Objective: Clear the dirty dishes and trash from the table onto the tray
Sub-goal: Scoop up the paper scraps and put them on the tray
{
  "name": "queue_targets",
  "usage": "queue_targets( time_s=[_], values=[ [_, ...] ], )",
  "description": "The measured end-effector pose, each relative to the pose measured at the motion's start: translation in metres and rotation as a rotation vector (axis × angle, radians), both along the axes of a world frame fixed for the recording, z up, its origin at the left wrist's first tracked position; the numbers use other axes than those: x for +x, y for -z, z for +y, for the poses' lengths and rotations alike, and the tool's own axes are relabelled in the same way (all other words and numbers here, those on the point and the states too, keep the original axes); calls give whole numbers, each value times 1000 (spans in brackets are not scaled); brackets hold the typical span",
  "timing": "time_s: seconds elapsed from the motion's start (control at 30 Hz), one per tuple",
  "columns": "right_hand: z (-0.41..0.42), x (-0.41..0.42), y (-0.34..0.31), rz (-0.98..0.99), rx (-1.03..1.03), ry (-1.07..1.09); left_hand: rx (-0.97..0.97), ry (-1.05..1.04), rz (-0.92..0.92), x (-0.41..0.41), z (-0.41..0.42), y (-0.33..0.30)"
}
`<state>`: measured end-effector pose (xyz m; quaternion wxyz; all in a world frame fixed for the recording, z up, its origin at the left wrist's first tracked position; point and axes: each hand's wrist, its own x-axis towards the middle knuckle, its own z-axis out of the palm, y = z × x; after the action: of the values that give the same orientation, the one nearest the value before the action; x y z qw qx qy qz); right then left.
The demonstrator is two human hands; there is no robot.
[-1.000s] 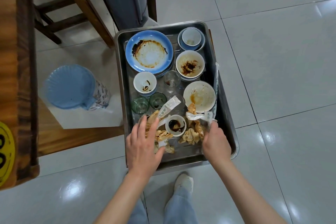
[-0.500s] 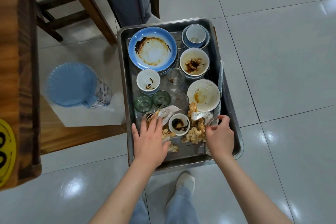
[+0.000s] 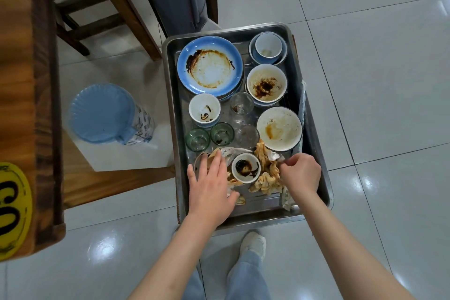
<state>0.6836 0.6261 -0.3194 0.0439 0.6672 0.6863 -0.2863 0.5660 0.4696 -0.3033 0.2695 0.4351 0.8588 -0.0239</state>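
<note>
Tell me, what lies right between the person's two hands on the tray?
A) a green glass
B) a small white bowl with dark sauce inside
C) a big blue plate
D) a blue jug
B: the small white bowl with dark sauce sits between the left hand and the right hand, among crumpled napkins at the tray's near end.
</note>
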Motion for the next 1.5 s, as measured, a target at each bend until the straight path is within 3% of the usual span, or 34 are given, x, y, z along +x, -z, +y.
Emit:
queue_targets(
  time_s=[0.27, 0.47, 0.63, 0.9, 1.33, 1.5],
  values=[
    [-6, 8, -21, 90, 126, -42, 75, -39, 11, -7, -5, -11],
    [-15, 7, -66, 114, 193, -336, 157, -71, 19, -8, -7, -41],
    [-18, 9, -119, 4, 217, -595, 160, -118, 97, -26, -7, -91],
    [-25, 3, -214, 13, 240, -805, 234, -298, 234, -46, -38, -210],
    [-137, -108, -319, 139, 180, -1183, 278, -778, 320, -77, -197, -334],
    [-198, -150, -346, 215, 223, -1260, 271, -867, 366, -108, -260, -367]
  ],
)
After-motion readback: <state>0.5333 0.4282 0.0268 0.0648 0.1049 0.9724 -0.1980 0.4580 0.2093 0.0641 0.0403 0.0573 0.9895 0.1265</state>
